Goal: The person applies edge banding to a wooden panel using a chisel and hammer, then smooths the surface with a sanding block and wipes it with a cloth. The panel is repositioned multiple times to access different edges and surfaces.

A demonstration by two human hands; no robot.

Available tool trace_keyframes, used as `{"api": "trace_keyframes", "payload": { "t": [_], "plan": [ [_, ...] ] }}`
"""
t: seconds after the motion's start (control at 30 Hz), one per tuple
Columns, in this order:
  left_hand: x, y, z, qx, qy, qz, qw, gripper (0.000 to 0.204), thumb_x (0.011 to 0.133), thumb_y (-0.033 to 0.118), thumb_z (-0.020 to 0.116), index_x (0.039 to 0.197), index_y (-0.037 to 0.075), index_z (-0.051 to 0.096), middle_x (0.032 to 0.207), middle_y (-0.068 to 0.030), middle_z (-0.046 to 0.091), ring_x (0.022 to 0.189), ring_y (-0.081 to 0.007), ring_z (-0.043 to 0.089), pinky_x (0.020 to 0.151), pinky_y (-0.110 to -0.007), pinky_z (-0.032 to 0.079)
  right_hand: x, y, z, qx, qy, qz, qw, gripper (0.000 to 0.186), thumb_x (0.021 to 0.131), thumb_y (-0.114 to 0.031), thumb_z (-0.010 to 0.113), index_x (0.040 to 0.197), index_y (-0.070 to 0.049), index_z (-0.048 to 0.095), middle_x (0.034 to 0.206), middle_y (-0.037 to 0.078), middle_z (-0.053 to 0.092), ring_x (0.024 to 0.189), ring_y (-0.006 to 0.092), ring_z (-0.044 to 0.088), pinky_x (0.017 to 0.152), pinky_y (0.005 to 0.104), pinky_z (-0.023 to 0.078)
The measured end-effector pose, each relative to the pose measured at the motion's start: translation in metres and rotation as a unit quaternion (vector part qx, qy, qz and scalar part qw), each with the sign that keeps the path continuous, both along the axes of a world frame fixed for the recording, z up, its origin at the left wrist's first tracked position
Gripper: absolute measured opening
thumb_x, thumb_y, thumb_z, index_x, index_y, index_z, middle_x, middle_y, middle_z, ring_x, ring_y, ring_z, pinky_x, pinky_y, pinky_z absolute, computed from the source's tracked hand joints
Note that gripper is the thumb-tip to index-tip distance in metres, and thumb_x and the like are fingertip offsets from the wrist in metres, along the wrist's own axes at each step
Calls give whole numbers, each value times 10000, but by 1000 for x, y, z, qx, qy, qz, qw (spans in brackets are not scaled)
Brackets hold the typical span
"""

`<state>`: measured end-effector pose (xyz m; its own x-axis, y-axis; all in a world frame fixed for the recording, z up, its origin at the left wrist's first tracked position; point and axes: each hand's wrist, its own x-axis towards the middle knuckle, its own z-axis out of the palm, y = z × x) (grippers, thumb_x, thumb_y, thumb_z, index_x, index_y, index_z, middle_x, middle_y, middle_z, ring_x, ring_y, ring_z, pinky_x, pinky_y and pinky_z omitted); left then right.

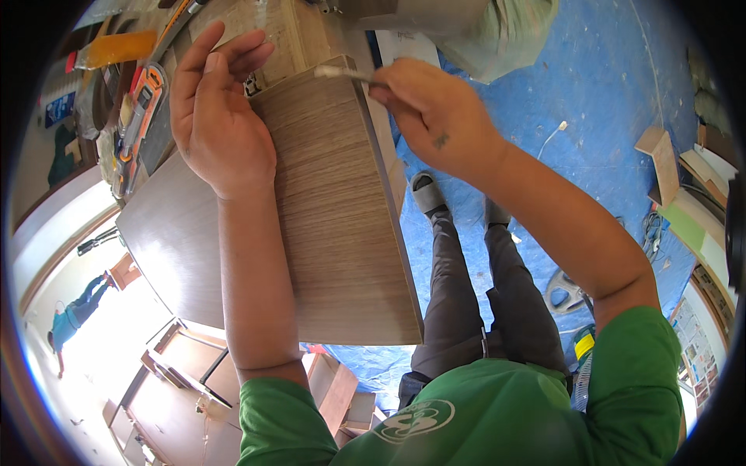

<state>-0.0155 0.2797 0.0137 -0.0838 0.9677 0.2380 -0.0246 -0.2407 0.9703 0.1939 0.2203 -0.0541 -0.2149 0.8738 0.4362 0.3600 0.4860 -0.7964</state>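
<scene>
A brown wood-grain panel (342, 210), with a thin edge along its right side, lies beneath my hands. Over its far left part hovers my left hand (225, 116), palm turned inward, fingers loosely curved and apart, with nothing visible in it. My right hand (427, 109) is closed around a thin stick-like tool with a pale, fuzzy-looking tip (332, 71), perhaps a small brush. That tip points left, over the panel's far right corner. The tool's other end is hidden in my fingers.
Cutters and hand tools (144, 109) lie to the left, near an orange-handled tool (116, 50). Blue sheeting (590, 93) covers the floor on the right, with a clear plastic bag (497, 39) at the far side. Another person (81, 311) is at the far left.
</scene>
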Motion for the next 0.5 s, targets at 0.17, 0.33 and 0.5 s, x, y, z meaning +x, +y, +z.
{"api": "trace_keyframes", "payload": {
  "t": [0.17, 0.33, 0.5],
  "plan": [
    [0, 0, -2, 1, 12, 2, 1000, 329, 1055, 65, 443, 1319, -95, 557, 1081, -246, 715, 968, -273, 701, 942, -367, 546, 19, -67, 4, -25, -55, 136, 989, 273, 744, -3, 704, 1006, -61, 651, 899, 115, 583, 871, 341, 607, 760, 448, 496],
    [3, -3, 1, -10, 45, 7, 999, 337, 1057, 73, 447, 1329, -101, 541, 1087, -249, 711, 982, -284, 698, 952, -377, 536, 37, -88, 8, -28, -104, 195, 975, 265, 769, -45, 702, 1032, -57, 667, 899, 121, 596, 904, 351, 631, 784, 470, 510],
    [2, -2, 1, -14, 87, -5, 996, 391, 1057, 136, 484, 1381, -80, 520, 1214, -254, 676, 1126, -322, 662, 1026, -430, 512, 21, -1, 16, -6, -67, -10, 998, 188, 874, -69, 677, 1061, -56, 657, 909, 121, 614, 853, 364, 634, 721, 443, 534]
  ]
}}
